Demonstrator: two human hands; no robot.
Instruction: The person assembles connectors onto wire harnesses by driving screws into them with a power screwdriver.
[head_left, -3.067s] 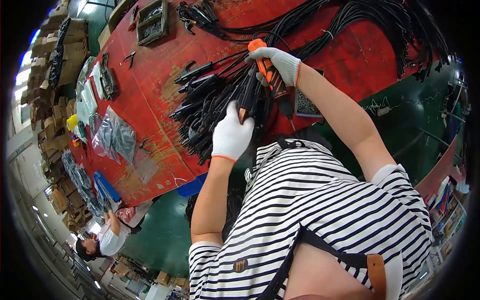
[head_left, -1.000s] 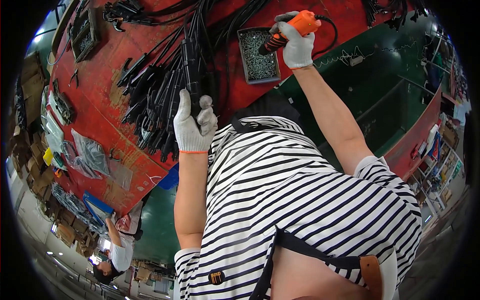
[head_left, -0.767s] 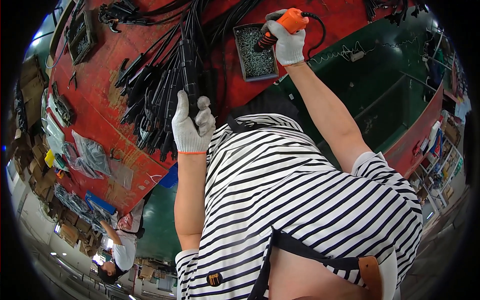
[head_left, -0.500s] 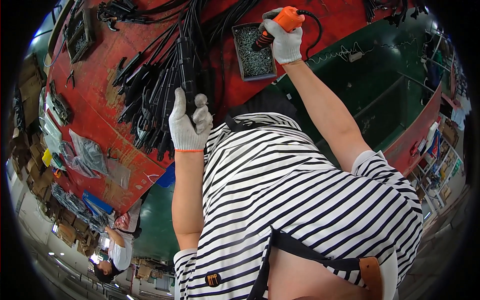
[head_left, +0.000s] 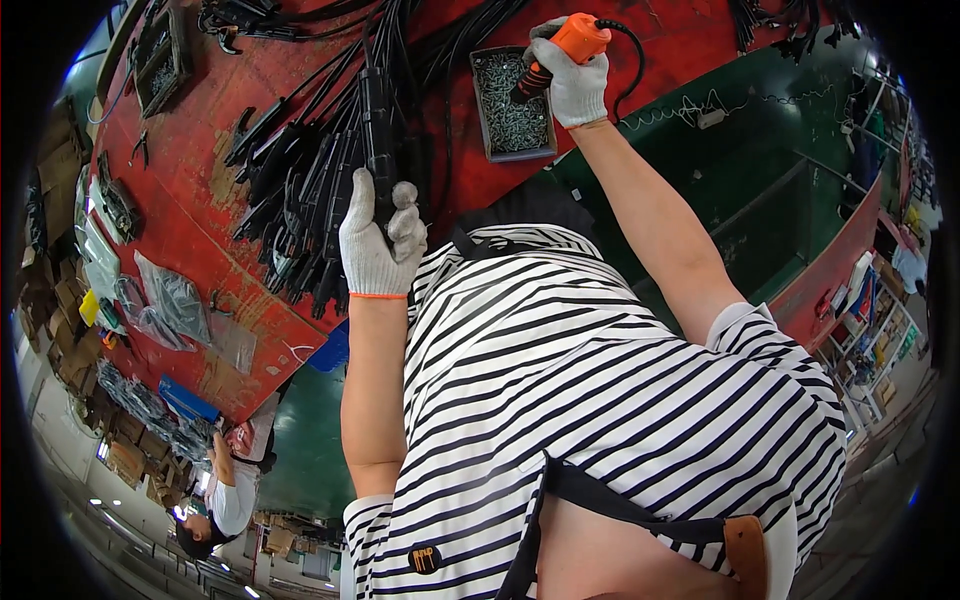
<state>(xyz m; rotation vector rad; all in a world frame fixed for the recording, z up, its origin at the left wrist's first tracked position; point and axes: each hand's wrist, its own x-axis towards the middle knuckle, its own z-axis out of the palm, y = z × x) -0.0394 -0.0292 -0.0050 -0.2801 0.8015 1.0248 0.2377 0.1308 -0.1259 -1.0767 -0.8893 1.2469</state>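
One knit-gloved left hand [head_left: 382,242], fingers curled round a long black plastic handle [head_left: 376,120]! Right hand [head_left: 578,85], fingers wrapped round a bulky orange driver [head_left: 583,38].

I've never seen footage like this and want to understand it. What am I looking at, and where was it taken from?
There's no machine: these are a person's own two hands in pale gloves. The camera sits on their head, looking down; its fisheye lens bends straight edges near the rim.

The left hand holds the near end of a long black part. The right hand grips an orange power tool, its dark end pointing over a box of small metal screws.

On the red table also lie more black parts, black cables and plastic bags. Another person is at lower left.
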